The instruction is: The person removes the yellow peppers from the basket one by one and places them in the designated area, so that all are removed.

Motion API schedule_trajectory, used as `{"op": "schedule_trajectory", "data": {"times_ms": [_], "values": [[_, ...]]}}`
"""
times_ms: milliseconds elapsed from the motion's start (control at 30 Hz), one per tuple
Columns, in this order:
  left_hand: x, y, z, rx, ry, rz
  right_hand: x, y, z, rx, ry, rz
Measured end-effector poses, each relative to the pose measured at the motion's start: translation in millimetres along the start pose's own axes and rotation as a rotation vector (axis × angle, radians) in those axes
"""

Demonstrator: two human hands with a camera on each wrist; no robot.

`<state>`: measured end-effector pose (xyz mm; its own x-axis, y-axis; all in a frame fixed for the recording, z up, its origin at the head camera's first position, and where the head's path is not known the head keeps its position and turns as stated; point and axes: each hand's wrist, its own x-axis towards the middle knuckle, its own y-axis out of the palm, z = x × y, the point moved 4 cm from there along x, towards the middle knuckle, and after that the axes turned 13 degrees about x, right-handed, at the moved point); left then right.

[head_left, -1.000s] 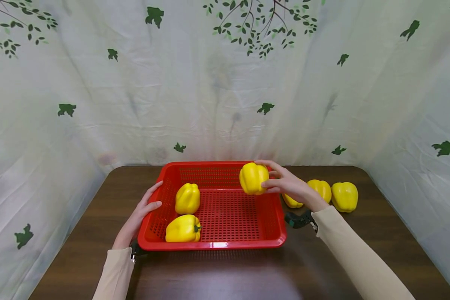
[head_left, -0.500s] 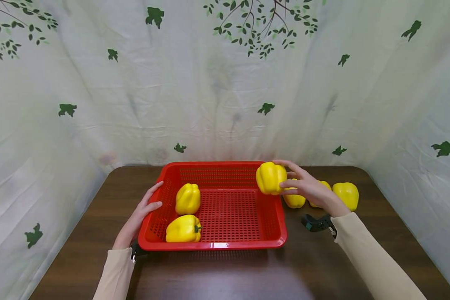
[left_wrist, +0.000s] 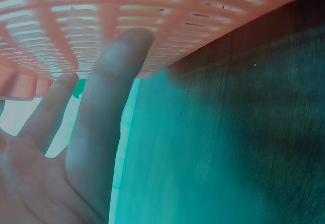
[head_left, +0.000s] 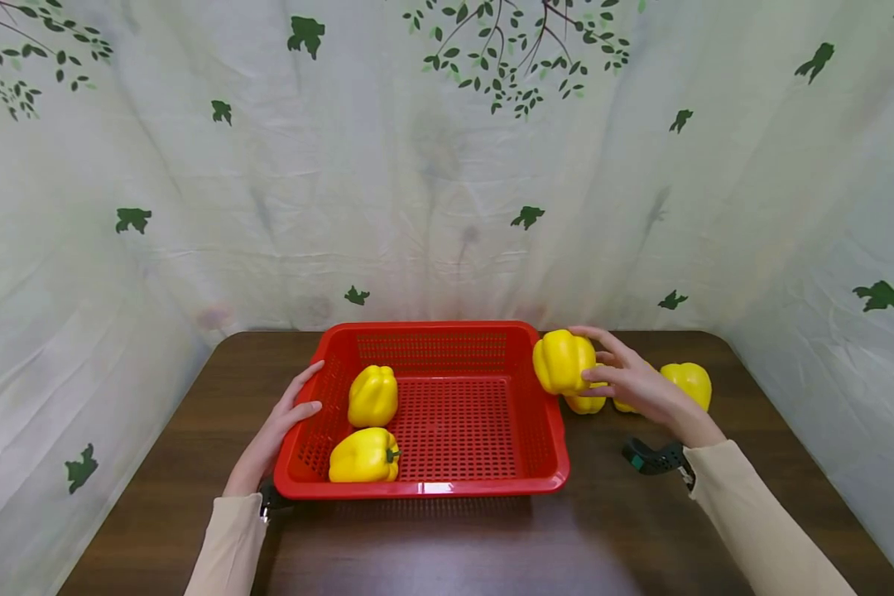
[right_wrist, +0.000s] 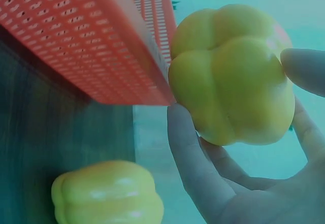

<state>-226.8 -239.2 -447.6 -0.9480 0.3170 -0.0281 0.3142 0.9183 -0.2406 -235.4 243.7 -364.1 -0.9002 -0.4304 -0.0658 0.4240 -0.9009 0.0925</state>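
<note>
One yellow pepper held in R hand; grip is bent round it, fingertips & thumb on its sides. We place it just off far R corner of red basket, raised above table; can't tell if it touches the rim. R wrist cam: lobed end faces us.

L hand rests at basket's L side, thumb over rim, fingers fairly straight vs. slotted outer wall; grip loose, per L wrist cam.

In basket, L half, we count 2: far pepper & near pepper, close together; near one on its side, green stem to R.

On table, R of basket, 3 more: 1st loose pepper partly behind held one, 2nd loose pepper mostly hidden by R hand, 3rd loose pepper farthest R, partly behind same hand.

Also noted: beige sleeves, dark strap at R wrist, pale sheet w/ green leaf prints behind table.
</note>
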Motion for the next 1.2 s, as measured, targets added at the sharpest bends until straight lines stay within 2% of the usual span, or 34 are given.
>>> {"op": "schedule_trajectory", "data": {"times_ms": [200, 467, 867, 1200], "values": [[0.2, -1.0, -0.1, 0.004, 0.006, 0.006, -9.6, -8, -3, -0.019, 0.01, -0.037], [0.4, -0.9, -0.4, 0.0, 0.001, 0.016, -20.9, -16, -10, -0.028, 0.005, -0.028], [-0.9, -0.3, -1.8, 0.006, 0.016, 0.014, -34.6, -25, -29, -0.037, 0.05, -0.035], [-1.0, 0.7, -0.4, 0.0, -0.007, 0.002, -46.7, -31, -48, -0.046, 0.107, -0.024]]}}
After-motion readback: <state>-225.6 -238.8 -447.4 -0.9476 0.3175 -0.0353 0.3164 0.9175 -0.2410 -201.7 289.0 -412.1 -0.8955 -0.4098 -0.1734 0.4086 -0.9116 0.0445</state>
